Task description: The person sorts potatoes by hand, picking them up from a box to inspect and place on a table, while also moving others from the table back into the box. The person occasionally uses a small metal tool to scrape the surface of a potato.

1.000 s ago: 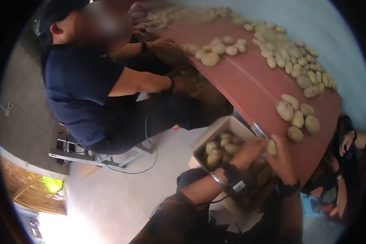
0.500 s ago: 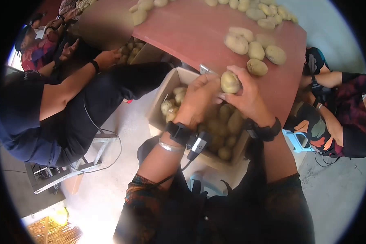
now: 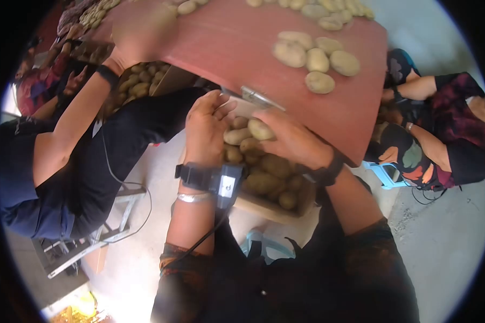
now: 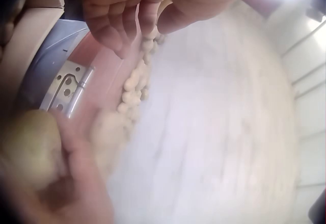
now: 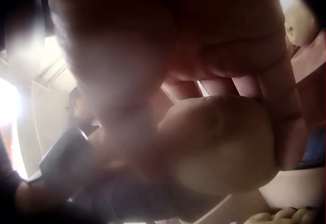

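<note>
In the head view my right hand grips a yellowish potato over the cardboard box. The right wrist view shows this potato up close, with the fingers curled around its far side. My left hand is raised at the left side of the box, its fingers loosely bent. Seen from the left wrist, the fingers of that hand hang relaxed, apart from the held potato. Several potatoes fill the box below both hands.
A red table bears a small potato group and a longer row behind. A metal hinge sits at its near edge. One seated person is at left beside another potato box; another sits at right.
The head view has turned and shifted. My hands, close together around the potato before, are now apart; the left has moved away leftward, while the potato stays in the right, lower over the box.
</note>
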### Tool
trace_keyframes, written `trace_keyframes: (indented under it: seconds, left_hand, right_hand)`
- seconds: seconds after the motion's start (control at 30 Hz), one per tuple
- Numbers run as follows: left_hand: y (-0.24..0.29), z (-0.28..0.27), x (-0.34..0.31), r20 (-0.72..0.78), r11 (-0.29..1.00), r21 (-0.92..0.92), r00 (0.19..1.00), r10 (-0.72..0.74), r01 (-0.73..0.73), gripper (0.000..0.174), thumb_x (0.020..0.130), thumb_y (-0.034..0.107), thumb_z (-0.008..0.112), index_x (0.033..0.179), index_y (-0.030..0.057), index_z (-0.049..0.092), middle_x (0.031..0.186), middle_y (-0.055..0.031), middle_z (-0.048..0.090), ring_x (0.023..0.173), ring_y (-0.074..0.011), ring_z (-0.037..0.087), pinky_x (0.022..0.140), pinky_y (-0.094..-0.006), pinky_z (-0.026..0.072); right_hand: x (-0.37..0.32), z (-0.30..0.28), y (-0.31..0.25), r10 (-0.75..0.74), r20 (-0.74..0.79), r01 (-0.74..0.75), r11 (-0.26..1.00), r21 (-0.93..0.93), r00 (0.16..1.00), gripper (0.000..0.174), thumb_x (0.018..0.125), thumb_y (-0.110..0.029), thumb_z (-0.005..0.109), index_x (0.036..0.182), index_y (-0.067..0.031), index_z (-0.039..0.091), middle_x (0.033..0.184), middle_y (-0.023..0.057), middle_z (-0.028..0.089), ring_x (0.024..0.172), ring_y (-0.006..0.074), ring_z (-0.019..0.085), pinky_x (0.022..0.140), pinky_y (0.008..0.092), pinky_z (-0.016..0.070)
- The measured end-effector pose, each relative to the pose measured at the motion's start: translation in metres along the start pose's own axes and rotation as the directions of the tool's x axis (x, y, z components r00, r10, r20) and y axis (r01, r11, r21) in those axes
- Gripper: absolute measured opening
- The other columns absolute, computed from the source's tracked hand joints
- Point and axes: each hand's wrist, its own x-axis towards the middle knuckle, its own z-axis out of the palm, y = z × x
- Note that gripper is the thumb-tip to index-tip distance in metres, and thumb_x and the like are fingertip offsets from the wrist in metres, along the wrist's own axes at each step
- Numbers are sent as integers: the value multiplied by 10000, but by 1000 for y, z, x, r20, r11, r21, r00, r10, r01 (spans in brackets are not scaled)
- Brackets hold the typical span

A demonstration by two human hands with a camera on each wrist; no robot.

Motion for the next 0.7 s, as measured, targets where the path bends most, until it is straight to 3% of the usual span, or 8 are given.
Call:
trace_keyframes:
  seconds: [0.07, 0.17, 0.3, 0.4, 0.43, 0.47, 0.53, 0.7]
  left_hand:
    - [0, 7, -4, 14, 1000, 4, 1000, 8, -8, 331, 877, 197, 512, 1120, -20, 455, 1036, -149, 542, 895, -235, 555, 755, -319, 454]
    - [-3, 7, -5, -13, 1000, 13, 1000, 21, -20, 325, 875, 201, 515, 1111, -18, 465, 1027, -146, 542, 871, -225, 558, 739, -310, 458]
    - [-10, -1, 2, 52, 999, -38, 999, -10, 12, 221, 859, 210, 524, 976, 23, 539, 911, -87, 577, 811, -192, 575, 688, -291, 464]
    - [-21, -5, -7, 158, 993, -85, 985, -63, 77, 211, 866, 261, 516, 931, 61, 534, 851, -59, 570, 752, -166, 566, 661, -287, 472]
    - [-33, -7, -3, 108, 988, 143, 993, 48, -63, 223, 867, 272, 517, 943, 62, 528, 825, -51, 555, 731, -154, 554, 625, -288, 474]
    - [-30, 2, -8, 152, 983, -179, 986, 75, -47, 225, 868, 282, 518, 947, 71, 526, 797, -44, 546, 703, -145, 545, 586, -276, 466]
    - [-26, 11, -5, 0, 998, -12, 999, -55, 55, 212, 878, 277, 509, 947, 78, 532, 761, -33, 560, 664, -125, 555, 572, -230, 443]
    - [-33, 13, 6, 30, 995, 13, 995, -100, 100, 142, 898, 207, 480, 943, 91, 548, 829, -9, 597, 675, -106, 565, 583, -231, 441]
  right_hand:
    - [8, 14, 9, -175, -363, 197, 980, 25, 915, 454, 690, -101, 671, 1102, -10, 504, 1060, 185, 534, 1014, 351, 505, 864, 389, 421]
    - [13, -1, 10, -34, -424, 89, 990, 111, 905, 414, 704, -69, 653, 1090, -17, 514, 1040, 179, 530, 1011, 343, 492, 861, 388, 415]
    - [13, -37, 35, -225, -615, -30, 926, -375, 756, 327, 704, -100, 655, 994, -8, 536, 957, 175, 526, 933, 360, 490, 817, 430, 398]
    - [6, -50, 57, -130, -557, -133, 904, -407, 820, 258, 699, -118, 659, 889, 3, 534, 912, 198, 521, 881, 396, 479, 781, 466, 386]
    - [5, -51, 64, -44, -499, -164, 916, -366, 866, 307, 700, -103, 656, 964, 12, 550, 959, 220, 525, 913, 413, 479, 820, 463, 384]
    - [6, -46, 87, -111, -511, -158, 877, -454, 853, 420, 690, -59, 652, 1087, 9, 534, 1056, 235, 503, 981, 418, 467, 869, 452, 376]
    - [4, -46, 98, -59, -498, -219, 848, -482, 865, 646, 612, 35, 681, 1214, -19, 452, 1156, 220, 450, 1052, 406, 440, 889, 450, 368]
    - [0, -54, 89, 312, -442, -398, 910, -115, 841, 656, 614, 70, 667, 1217, -18, 424, 1057, 227, 492, 992, 393, 489, 845, 437, 395]
